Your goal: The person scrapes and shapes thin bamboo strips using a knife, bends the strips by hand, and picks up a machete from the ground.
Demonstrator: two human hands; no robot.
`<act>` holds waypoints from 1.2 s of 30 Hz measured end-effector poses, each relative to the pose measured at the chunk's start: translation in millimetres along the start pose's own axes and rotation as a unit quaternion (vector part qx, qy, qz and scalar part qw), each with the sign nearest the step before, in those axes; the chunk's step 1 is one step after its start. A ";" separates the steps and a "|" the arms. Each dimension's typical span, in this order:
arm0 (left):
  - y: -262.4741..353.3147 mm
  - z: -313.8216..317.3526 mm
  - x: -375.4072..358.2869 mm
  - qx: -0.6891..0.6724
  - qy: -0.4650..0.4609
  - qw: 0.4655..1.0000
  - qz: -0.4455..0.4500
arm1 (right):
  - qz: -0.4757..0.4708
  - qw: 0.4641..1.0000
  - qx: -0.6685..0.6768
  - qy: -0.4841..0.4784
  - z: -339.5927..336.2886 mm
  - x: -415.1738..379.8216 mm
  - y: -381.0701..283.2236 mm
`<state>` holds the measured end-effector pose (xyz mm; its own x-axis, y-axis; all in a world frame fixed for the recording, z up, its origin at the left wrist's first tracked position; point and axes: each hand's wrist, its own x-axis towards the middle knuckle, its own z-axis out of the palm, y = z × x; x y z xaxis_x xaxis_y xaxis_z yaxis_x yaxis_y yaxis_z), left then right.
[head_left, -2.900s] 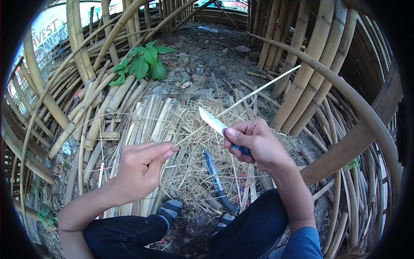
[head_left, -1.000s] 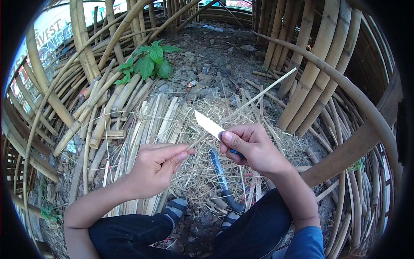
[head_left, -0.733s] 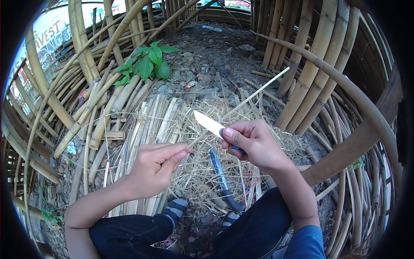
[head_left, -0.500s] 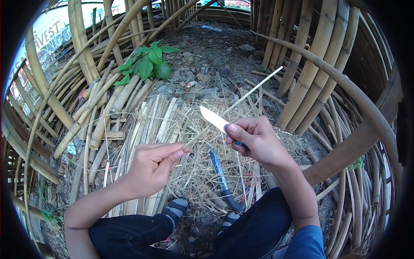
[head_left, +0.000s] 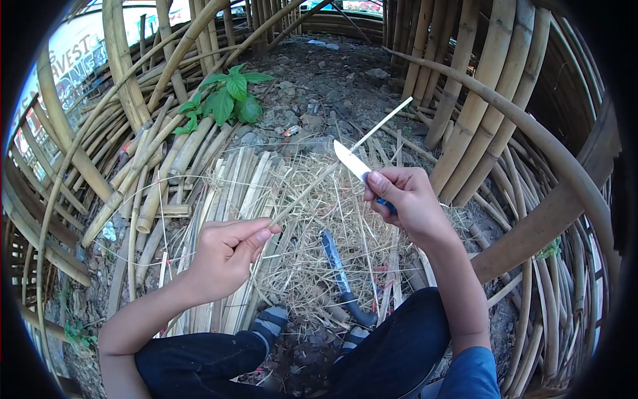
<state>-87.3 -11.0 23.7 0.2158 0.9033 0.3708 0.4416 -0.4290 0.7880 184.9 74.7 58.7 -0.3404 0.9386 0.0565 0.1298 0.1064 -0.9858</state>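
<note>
A thin bamboo strip (head_left: 307,193) slants up and away to the right, its near end pinched between thumb and fingers of my left hand (head_left: 226,256). My right hand (head_left: 407,201) is closed around the blue handle of a knife (head_left: 350,161), thumb near the base of the blade. The bright blade points up and left and overlaps the strip in this view; the strip's pale far end shows beyond it. Below the hands, a long dark-handled blade (head_left: 337,266) lies on a heap of bamboo shavings (head_left: 312,219).
Split bamboo slats (head_left: 229,193) lie left of the shavings. A leafy green plant (head_left: 231,96) grows beyond them. Thick bamboo poles (head_left: 488,100) stand at the right, with a curved pole (head_left: 531,130) crossing there. Stony ground (head_left: 319,80) stretches away ahead.
My right hand and the knife have moved up and right along the strip, toward its far end. My left hand has shifted slightly left, still pinching the strip.
</note>
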 end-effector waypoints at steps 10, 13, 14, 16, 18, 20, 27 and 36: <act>-2.4 0.4 -2.9 -0.012 0.003 1.000 -0.001 | 0.013 0.997 0.058 0.051 -31.1 9.6 1.3; -4.4 0.4 -3.8 -0.007 0.004 1.000 -0.020 | 0.011 0.996 0.074 0.055 -40.1 11.2 6.0; -6.9 1.6 -4.4 -0.017 0.007 0.999 -0.029 | 0.012 0.996 0.076 0.051 -41.3 12.5 8.1; -9.2 1.0 -3.8 -0.026 0.010 0.999 -0.039 | 0.018 0.992 0.086 0.085 -41.5 13.7 9.7; -10.1 -1.4 -0.8 -0.030 -0.018 0.989 -0.141 | 0.026 0.988 0.097 0.118 -41.9 17.1 14.9; -14.2 -2.0 1.5 -0.037 -0.013 0.989 -0.144 | -0.012 0.971 0.139 0.194 -44.0 23.9 22.7; -7.4 2.5 5.5 -0.073 -0.019 0.986 -0.146 | -0.271 0.898 -0.310 0.155 11.9 12.1 31.1; -2.7 -1.0 -2.8 -0.066 -0.033 0.993 -0.088 | -0.345 0.818 -0.436 0.147 27.9 11.4 32.9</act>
<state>-90.1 -12.4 21.0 0.2036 0.9600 0.1920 0.3596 -0.2558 0.8974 159.3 79.8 22.5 -0.3909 0.5817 0.7133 0.6602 0.7172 -0.2231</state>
